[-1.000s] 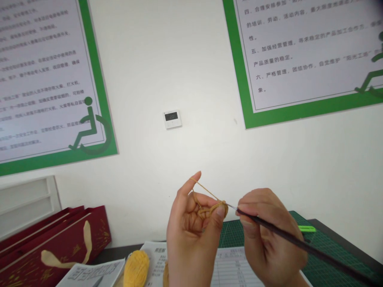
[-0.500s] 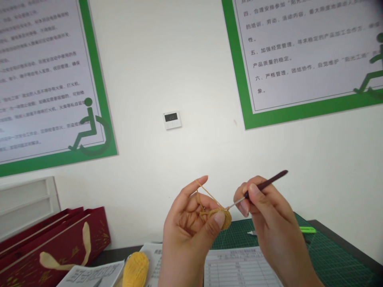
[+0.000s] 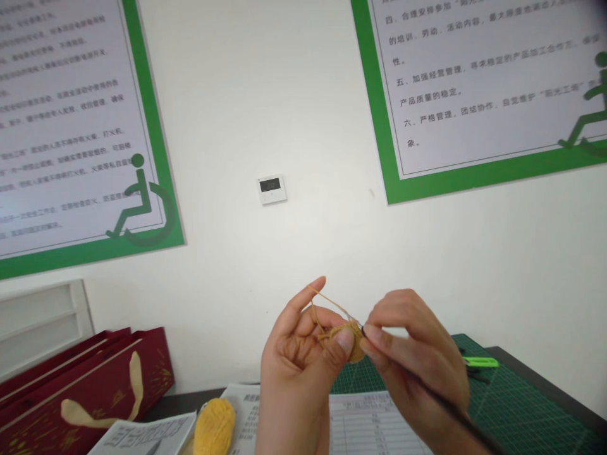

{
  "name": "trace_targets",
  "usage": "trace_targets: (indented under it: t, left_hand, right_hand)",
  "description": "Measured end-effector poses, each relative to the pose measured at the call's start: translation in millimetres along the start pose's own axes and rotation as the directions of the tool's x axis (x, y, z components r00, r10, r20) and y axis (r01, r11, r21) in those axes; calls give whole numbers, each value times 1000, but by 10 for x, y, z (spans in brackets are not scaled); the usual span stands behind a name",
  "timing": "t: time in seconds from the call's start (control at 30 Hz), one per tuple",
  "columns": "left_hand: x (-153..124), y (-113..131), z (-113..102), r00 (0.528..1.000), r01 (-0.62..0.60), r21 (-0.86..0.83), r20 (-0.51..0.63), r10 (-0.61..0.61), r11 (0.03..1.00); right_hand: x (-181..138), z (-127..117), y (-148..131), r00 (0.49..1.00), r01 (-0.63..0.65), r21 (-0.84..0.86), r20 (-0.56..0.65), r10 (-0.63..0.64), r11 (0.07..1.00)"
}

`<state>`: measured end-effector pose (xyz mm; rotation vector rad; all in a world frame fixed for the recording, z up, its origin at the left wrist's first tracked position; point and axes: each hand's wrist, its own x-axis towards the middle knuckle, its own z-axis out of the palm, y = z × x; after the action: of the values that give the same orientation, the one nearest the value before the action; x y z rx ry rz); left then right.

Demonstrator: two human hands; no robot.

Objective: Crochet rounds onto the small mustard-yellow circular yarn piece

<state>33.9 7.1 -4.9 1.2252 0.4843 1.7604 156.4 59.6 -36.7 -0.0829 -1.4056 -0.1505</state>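
Observation:
My left hand pinches a small piece of yellow crochet work between thumb and fingers. Its index finger points up, with a strand of yellow yarn running from the fingertip down to the work. My right hand is closed around a crochet hook with a dark handle that slants down to the lower right. The hook's thin metal tip meets the yarn at the top edge of the crochet work. A yellow ball of yarn lies on the table, left of my left forearm.
Printed sheets lie under my hands, beside a green cutting mat with a bright green cutter on it. Dark red gift bags stand at the left. On the wall are a thermostat and two green-framed posters.
My right hand has turned over and come closer to the left. The hook's handle swung from pointing up right to pointing down right. My left hand has stayed nearly still.

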Motion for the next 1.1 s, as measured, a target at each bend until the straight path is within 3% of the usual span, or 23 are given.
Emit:
trace_targets:
  t: [0.07,0.1,0.17,0.27,0.4,0.53,0.67,0.77,0.93,1.0,1.1]
  left_hand:
    - [10,-11,-18,988,138,-91,76,-132,986]
    - [16,-13,-26,975,205,-134,114,-190,969]
    - [24,-6,-41,951,288,-206,174,-254,935]
    - [26,27,-72,941,307,-250,224,-253,918]
    - [11,57,-133,950,272,-230,220,-222,935]
    - [12,44,-139,962,222,-162,199,-189,962]
    - [36,18,-92,990,67,-54,127,-59,996]
    - [37,-4,-49,997,-11,-4,77,12,1000]
    - [0,-20,11,997,-76,54,26,74,996]
    - [-8,-12,16,997,-82,65,22,80,995]
    - [-4,5,2,998,-60,64,5,60,996]
  right_hand:
    - [-28,-23,25,989,147,-97,15,-146,984]
    - [-44,-15,30,991,133,-50,-9,-134,990]
    - [-75,39,20,997,3,170,-71,10,985]
    - [-87,138,-43,946,-189,469,-150,289,863]
    - [-21,148,-132,861,-351,712,-10,508,608]
    - [54,93,-147,731,-507,809,219,646,298]
    - [69,118,-124,656,-608,771,355,666,189]
    - [39,167,-113,650,-633,727,314,692,265]
    - [-11,162,-109,781,-550,500,22,625,669]
    - [-6,128,-104,798,-553,427,27,602,715]
    - [25,72,-84,776,-604,421,117,619,677]
